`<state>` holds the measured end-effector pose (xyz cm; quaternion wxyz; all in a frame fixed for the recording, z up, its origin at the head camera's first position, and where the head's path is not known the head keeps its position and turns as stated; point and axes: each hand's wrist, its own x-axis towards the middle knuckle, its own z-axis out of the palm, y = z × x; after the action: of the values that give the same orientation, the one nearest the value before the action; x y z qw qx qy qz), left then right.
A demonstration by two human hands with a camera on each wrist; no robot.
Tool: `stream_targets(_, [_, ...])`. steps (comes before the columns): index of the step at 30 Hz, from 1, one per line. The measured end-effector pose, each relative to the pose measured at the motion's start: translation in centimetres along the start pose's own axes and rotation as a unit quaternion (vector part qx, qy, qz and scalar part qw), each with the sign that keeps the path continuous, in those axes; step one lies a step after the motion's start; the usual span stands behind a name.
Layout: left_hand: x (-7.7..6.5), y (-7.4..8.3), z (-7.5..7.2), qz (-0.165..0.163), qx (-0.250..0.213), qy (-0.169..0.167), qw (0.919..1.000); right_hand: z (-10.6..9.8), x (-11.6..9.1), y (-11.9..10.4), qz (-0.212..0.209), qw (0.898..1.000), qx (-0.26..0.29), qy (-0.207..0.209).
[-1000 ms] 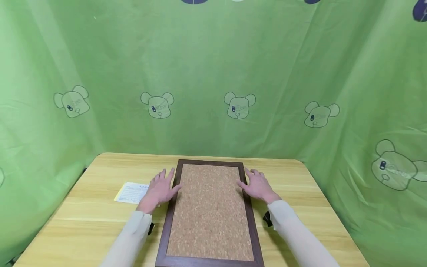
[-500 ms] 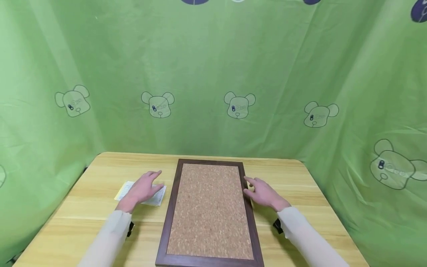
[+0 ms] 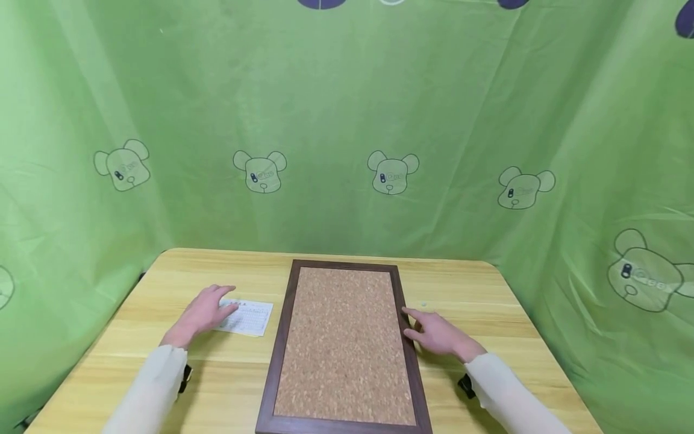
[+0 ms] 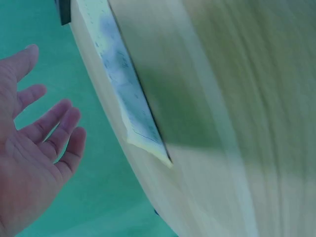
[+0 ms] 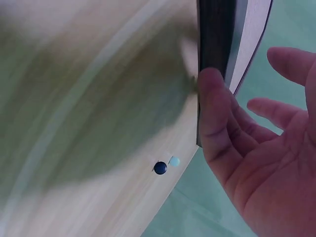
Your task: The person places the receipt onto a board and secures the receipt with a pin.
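Observation:
A corkboard (image 3: 347, 343) with a dark brown wooden frame (image 3: 279, 355) lies flat, lengthwise in front of me. My left hand (image 3: 200, 312), fingers relaxed and apart, hovers at the left end of a printed paper form (image 3: 252, 317) with a yellowish edge. In the left wrist view this hand (image 4: 44, 148) holds nothing, and the form (image 4: 121, 81) lies on the table beyond it. My right hand (image 3: 440, 335) is at the board's right side, its fingertips right at the frame. The right wrist view has one finger along the dark frame (image 5: 215, 39), other fingers loosely spread.
Two small round pieces, one dark (image 5: 160, 168) and one pale blue (image 5: 174, 161), lie on the wooden table (image 3: 488, 301) to the right of the board. A green curtain (image 3: 325, 120) with bear-head prints hangs behind the table and on both sides.
My left hand has left the board's left edge and moved left to the paper form. My right hand has slid nearer to me along the right side. The board stays put.

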<state>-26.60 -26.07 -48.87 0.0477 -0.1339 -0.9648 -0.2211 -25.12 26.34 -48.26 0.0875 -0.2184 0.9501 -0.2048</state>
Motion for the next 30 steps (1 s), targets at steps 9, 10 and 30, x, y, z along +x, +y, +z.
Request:
stream_targets(9, [-0.7,-1.9,-0.5,-0.019,-0.005,-0.02,0.9996,0.7,-1.0,-0.1,-0.035,0.997,0.033,-0.056])
stream_targets(10, [-0.8,-2.1,-0.6,-0.021,-0.007,-0.02,0.9996,0.8,-1.1,-0.1,-0.04,0.997,0.033,-0.058])
stream_targets(30, [-1.9,-5.8,-0.9,-0.075,-0.048,-0.034,0.9954,1.3,-1.7,-0.1,-0.021,0.996,0.045,-0.075])
